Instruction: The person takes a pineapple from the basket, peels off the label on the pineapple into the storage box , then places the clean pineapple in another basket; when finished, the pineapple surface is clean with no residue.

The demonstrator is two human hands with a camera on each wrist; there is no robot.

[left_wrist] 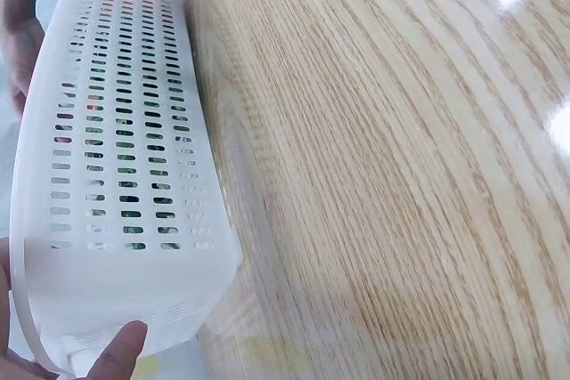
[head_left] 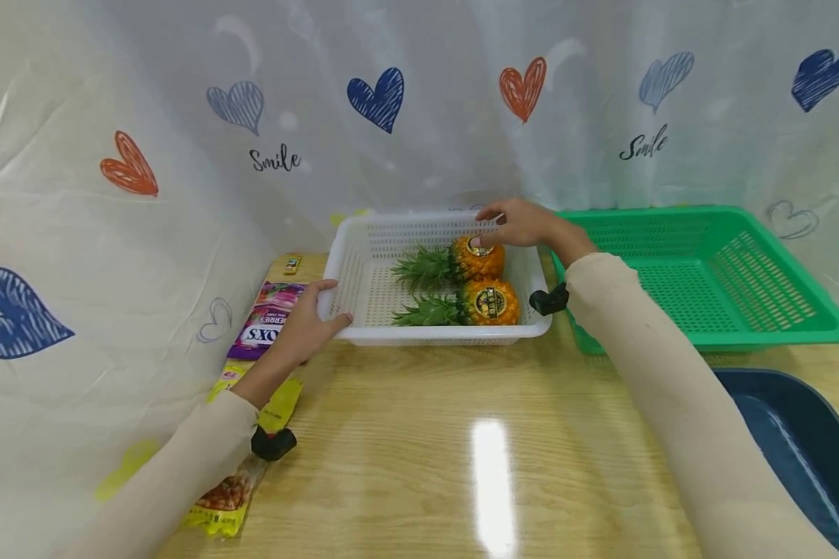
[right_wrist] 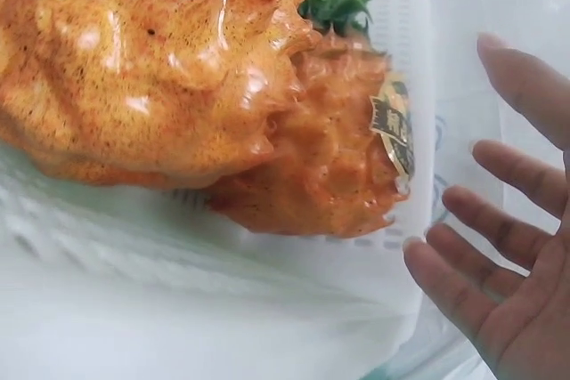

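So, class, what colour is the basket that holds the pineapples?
The basket is white; it shows best in the head view.

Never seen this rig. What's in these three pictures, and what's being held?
No robot here: a person works bare-handed. One view is shot from the person's head, looking forward and down; the other two from the left and right wrists.

A pale wood-grain table bears a white perforated plastic basket containing two orange pineapples with spiky green leaves. To the right are a green perforated plastic basket and a dark-blue tray; to the left, a shiny purple bag and yellow plastic packaging.

The left hand touches the white basket's left end; whether it's curled around the rim isn't clear. The right hand, fingers spread near the pineapples, holds nothing.
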